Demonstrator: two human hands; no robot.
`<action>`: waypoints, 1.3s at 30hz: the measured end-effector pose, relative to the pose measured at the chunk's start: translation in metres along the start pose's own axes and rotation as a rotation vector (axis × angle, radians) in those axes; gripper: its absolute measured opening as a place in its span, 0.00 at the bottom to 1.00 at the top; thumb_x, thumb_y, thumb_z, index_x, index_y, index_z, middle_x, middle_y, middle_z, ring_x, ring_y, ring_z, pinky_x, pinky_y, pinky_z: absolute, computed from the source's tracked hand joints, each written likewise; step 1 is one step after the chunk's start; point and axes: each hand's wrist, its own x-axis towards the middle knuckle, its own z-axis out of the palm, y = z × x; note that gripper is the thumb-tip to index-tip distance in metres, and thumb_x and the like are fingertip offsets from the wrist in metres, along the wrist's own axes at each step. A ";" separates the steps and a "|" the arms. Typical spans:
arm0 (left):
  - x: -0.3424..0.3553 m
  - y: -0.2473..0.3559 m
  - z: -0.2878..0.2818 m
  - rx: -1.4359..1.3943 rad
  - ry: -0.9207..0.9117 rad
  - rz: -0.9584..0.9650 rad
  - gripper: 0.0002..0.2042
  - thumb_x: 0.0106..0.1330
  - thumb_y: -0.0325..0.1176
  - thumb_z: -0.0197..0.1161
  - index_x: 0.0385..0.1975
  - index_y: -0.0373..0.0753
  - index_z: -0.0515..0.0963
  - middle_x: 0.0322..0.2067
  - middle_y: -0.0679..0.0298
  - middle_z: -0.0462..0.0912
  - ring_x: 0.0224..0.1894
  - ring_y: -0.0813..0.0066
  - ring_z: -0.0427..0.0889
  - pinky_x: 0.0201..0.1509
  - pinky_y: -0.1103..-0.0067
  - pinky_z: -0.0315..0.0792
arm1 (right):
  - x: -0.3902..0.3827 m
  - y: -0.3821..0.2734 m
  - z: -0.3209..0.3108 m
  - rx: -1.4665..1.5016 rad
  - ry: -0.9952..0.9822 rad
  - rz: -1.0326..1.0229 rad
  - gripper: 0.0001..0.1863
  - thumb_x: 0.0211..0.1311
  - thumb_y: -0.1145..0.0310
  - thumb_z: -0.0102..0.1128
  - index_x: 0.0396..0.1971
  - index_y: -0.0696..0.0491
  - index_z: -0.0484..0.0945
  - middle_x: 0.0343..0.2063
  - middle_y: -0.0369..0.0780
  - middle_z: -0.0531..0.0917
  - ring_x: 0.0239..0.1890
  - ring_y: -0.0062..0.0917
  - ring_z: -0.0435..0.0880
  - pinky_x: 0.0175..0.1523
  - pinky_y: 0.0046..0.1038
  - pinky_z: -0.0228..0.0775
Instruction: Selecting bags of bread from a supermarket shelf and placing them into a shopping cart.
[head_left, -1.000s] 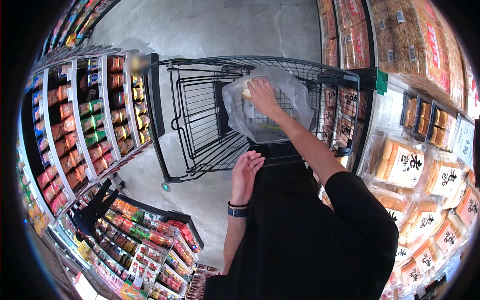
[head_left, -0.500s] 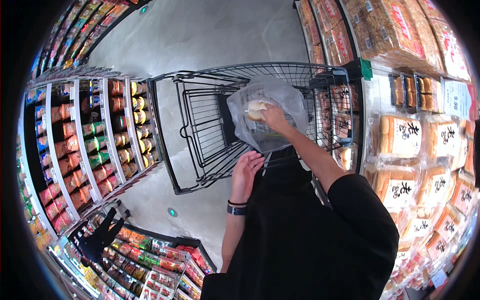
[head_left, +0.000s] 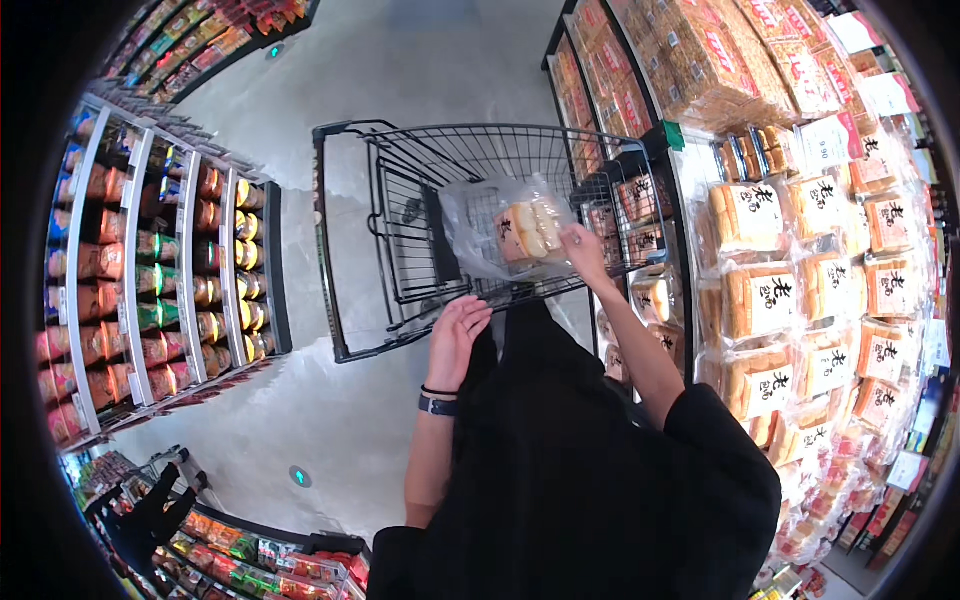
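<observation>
A packaged loaf of bread (head_left: 528, 232) in clear wrapping, with a pale label on its left part, lies over a translucent plastic bag (head_left: 462, 225) in the black wire shopping cart (head_left: 480, 142). At the loaf's right edge my right hand (head_left: 587, 254) is closed, its fingers gripping the package. My left hand (head_left: 460, 335) holds nothing; its fingers are stretched out beside the cart's near rim. A dark watch and a thin band circle that wrist.
Stacked bread packages (head_left: 755, 300) fill the display on my right, close to the cart. Shelves of packed goods (head_left: 160, 255) stand to the left. Grey floor (head_left: 400, 70) runs beyond the cart. A person in dark clothes (head_left: 140, 525) is at the lower left.
My right hand has shifted to the loaf's right edge, and the loaf's labelled face now shows. My left hand has moved slightly left and down. The whole view has shifted.
</observation>
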 end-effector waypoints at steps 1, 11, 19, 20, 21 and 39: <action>0.000 -0.002 0.000 -0.033 -0.003 0.003 0.17 0.79 0.38 0.50 0.56 0.32 0.73 0.51 0.53 0.82 0.56 0.62 0.81 0.65 0.66 0.73 | 0.001 0.005 -0.005 -0.004 0.028 -0.006 0.15 0.65 0.58 0.65 0.40 0.56 0.82 0.31 0.47 0.87 0.37 0.40 0.87 0.44 0.40 0.75; -0.023 -0.020 -0.031 -0.203 0.037 -0.074 0.15 0.76 0.37 0.53 0.54 0.33 0.75 0.49 0.58 0.81 0.56 0.63 0.79 0.66 0.66 0.71 | -0.119 -0.125 -0.102 0.912 0.040 0.134 0.09 0.75 0.69 0.57 0.44 0.60 0.78 0.49 0.42 0.86 0.45 0.25 0.87 0.50 0.27 0.82; -0.014 -0.053 0.038 0.139 -0.165 -0.112 0.16 0.77 0.43 0.52 0.53 0.40 0.77 0.53 0.64 0.80 0.58 0.68 0.76 0.66 0.64 0.67 | -0.260 -0.102 -0.248 1.079 0.001 0.067 0.07 0.74 0.71 0.59 0.34 0.57 0.75 0.57 0.53 0.82 0.53 0.41 0.87 0.52 0.35 0.84; -0.008 -0.068 0.022 0.079 -0.231 -0.195 0.18 0.77 0.45 0.51 0.57 0.41 0.76 0.56 0.63 0.79 0.60 0.68 0.75 0.68 0.63 0.65 | -0.276 -0.097 -0.265 1.055 -0.029 0.059 0.06 0.74 0.69 0.58 0.37 0.56 0.76 0.58 0.52 0.82 0.53 0.39 0.87 0.53 0.35 0.83; -0.006 -0.083 0.015 0.012 -0.338 -0.293 0.21 0.77 0.46 0.50 0.63 0.41 0.73 0.62 0.61 0.76 0.65 0.64 0.73 0.72 0.60 0.62 | -0.295 -0.092 -0.282 1.029 -0.053 0.062 0.06 0.75 0.68 0.58 0.39 0.55 0.76 0.59 0.50 0.81 0.54 0.36 0.86 0.54 0.35 0.83; -0.242 -0.350 0.258 0.184 -0.511 -1.044 0.37 0.78 0.61 0.38 0.77 0.39 0.53 0.77 0.56 0.54 0.78 0.54 0.52 0.81 0.54 0.45 | -0.569 0.041 -0.520 0.125 0.642 0.474 0.09 0.56 0.80 0.54 0.36 0.58 0.79 0.32 0.46 0.86 0.31 0.28 0.85 0.36 0.31 0.73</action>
